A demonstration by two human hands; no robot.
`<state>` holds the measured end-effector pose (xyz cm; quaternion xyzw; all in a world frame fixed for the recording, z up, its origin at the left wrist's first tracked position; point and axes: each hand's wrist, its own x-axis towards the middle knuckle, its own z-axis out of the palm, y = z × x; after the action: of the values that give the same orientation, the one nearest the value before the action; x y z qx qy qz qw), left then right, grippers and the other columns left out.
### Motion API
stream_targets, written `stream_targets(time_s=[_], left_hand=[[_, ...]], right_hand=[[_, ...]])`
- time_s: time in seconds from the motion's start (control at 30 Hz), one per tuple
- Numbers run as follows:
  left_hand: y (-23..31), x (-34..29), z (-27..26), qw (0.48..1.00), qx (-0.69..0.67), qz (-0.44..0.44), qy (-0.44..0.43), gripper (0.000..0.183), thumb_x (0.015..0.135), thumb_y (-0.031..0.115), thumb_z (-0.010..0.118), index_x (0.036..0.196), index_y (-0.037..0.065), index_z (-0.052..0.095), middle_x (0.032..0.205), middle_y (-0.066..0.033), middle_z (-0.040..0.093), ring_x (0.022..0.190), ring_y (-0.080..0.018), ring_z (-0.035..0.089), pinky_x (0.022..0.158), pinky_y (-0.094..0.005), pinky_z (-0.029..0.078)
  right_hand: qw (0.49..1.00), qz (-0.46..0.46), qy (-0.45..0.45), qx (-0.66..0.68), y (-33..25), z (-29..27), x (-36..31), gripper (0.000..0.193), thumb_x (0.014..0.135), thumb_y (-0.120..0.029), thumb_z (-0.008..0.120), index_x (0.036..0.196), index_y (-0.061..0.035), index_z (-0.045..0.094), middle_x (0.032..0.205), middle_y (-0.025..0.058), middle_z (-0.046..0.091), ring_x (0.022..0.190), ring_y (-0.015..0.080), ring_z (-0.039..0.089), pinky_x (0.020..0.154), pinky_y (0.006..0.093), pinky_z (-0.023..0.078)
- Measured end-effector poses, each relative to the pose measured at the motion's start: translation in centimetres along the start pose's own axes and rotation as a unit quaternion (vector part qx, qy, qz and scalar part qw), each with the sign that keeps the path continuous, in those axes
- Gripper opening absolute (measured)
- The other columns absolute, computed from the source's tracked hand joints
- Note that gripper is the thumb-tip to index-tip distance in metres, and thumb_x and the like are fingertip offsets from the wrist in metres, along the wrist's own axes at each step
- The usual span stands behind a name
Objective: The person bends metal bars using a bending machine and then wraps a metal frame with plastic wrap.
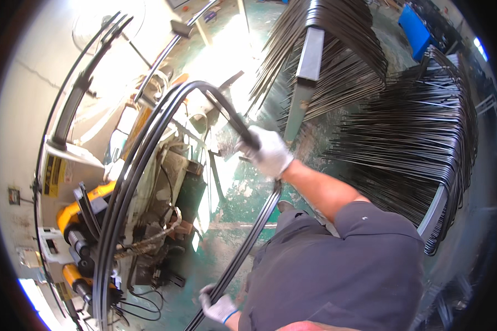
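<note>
We held the bent black rods [247, 245], right hand [269, 151] clamped on them near the arch and, well apart, left hand [218, 304] curled round the lower lengths. They arched leftward before a yellow machine [69, 216].

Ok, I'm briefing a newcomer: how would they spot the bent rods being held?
Find the grey shirt low in the picture. To its left, the bent rods form a long black arch, gripped by the white-gloved right hand and, lower, the left hand. Unlike the hanging rods on stands to the right, only these are in hand.
</note>
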<state>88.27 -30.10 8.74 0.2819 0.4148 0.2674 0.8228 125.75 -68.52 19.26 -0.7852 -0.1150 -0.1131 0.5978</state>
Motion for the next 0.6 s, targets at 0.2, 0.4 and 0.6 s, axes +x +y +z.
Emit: stream_targets(time_s=[0.2,0.4,0.6], left_hand=[[-19.1,-2.0,10.5,0.951,0.126,-0.258,-0.116,0.021,0.097,0.013,0.062,0.108,-0.005,0.068,0.108,-0.0213,0.074,0.11,-0.0354,0.068,0.106,-0.0504,0.052],[-22.9,-0.5,19.5,0.867,0.271,-0.341,-0.242,0.022,0.099,0.009,0.06,0.117,-0.004,0.064,0.106,-0.0214,0.072,0.098,-0.0367,0.071,0.095,-0.0508,0.058],[-18.4,-6.6,41.5,0.832,0.364,0.034,-0.418,0.017,0.099,0.006,0.062,0.114,-0.001,0.068,0.102,-0.0115,0.072,0.09,-0.0228,0.071,0.085,-0.0373,0.059]], right_hand=[[0.97,0.039,0.112,-0.212,-6.1,-19.4,3.0,0.049,0.099,-0.052,0.073,0.098,-0.0029,0.07,0.067,0.0041,0.06,0.058,0.013,0.054,0.058,0.0328,0.047],[0.907,0.029,0.185,-0.378,0.8,-30.5,6.1,0.03,0.098,-0.035,0.073,0.103,-0.0062,0.07,0.082,0.0191,0.072,0.079,0.0406,0.071,0.071,0.0475,0.056],[0.773,0.023,0.249,-0.582,12.7,-35.0,9.1,0.016,0.084,-0.007,0.065,0.1,-0.0098,0.065,0.099,0.0148,0.07,0.095,0.0367,0.071,0.08,0.0486,0.06]])
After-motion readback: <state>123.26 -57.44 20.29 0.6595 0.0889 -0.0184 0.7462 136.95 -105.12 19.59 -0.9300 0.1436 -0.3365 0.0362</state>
